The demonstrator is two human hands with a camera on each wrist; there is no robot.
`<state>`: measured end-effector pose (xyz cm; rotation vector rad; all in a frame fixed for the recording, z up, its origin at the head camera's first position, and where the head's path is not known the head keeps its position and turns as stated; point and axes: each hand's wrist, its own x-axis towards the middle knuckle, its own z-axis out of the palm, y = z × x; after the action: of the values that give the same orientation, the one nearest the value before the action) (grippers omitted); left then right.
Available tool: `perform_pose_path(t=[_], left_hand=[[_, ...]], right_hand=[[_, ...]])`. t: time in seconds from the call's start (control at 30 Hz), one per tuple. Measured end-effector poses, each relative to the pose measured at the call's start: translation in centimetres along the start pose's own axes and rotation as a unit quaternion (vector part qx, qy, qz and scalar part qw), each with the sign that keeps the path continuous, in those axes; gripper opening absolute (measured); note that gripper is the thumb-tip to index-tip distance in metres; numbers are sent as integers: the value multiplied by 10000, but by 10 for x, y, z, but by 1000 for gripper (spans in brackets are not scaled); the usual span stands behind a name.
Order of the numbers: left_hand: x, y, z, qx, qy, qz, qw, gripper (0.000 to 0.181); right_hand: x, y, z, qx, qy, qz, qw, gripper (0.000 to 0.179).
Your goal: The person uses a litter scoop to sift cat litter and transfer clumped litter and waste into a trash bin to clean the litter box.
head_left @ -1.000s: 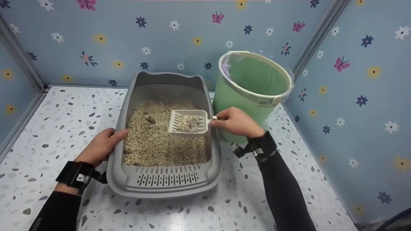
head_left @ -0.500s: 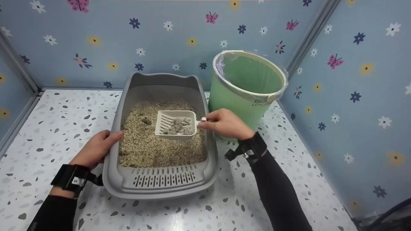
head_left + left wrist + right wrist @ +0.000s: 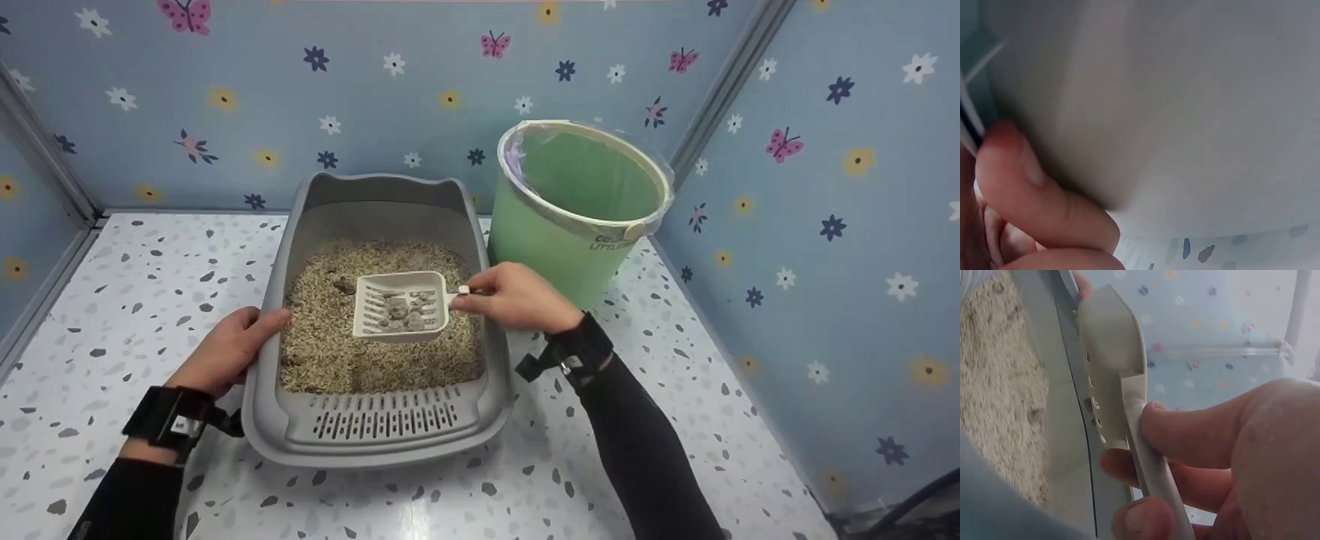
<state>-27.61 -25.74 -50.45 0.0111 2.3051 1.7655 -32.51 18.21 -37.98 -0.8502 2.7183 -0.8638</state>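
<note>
My right hand [image 3: 521, 298] grips the handle of a cream slotted litter scoop [image 3: 367, 307], thumb on top and fingers beneath, as the right wrist view shows. Several greyish clumps [image 3: 399, 309] lie in the scoop, which is held level over the litter. Below it, tan pellet litter [image 3: 322, 360] covers the floor of a grey litter box [image 3: 375, 454]. A dark clump [image 3: 344, 285] sits in the litter just left of the scoop. My left hand [image 3: 229, 346] holds the box's left rim, thumb over the edge; in the left wrist view its curled fingers [image 3: 1044, 208] press against the outer wall.
A green bin [image 3: 555, 255] with a clear liner stands right of the box, close to the scooping hand. Flowered blue wall panels [image 3: 405, 82] enclose the back and sides. The speckled white tabletop [image 3: 157, 277] extends around the box.
The scoop has moved left and slightly toward me over the litter. Loose litter in it has thinned, leaving clumps. My left hand keeps its hold on the rim.
</note>
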Motion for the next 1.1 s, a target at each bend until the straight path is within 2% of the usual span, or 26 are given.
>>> perform_pose_path(t=[0.13,0.2,0.3,0.37,0.53,0.73,0.93,1.1], left_hand=[[-1,0,-2,-7,-10,-24,10000,61],[-1,-2,-3,-11,-10,-40,10000,60],[0,-3,-4,-16,-1,-50,10000,60],[1,-3,-4,-25,-14,-40,10000,59],[1,-3,-2,-27,-60,11,10000,58],[1,-1,-1,1,-29,34,10000,59],[1,-1,-2,-20,-41,-28,10000,62],[1,-1,-2,-92,-53,-30,9999,60]], right_hand=[[-4,6,-6,-32,169,253,9995,36],[-5,5,-5,12,98,331,9994,33],[1,-2,1,-1,-43,110,9999,33],[3,-3,2,-47,10,38,10000,34],[-8,11,-7,-361,290,249,9986,34],[-4,4,0,-79,81,47,9999,32],[-8,6,-1,-296,446,204,9984,31],[-14,4,-10,-408,456,124,9980,36]])
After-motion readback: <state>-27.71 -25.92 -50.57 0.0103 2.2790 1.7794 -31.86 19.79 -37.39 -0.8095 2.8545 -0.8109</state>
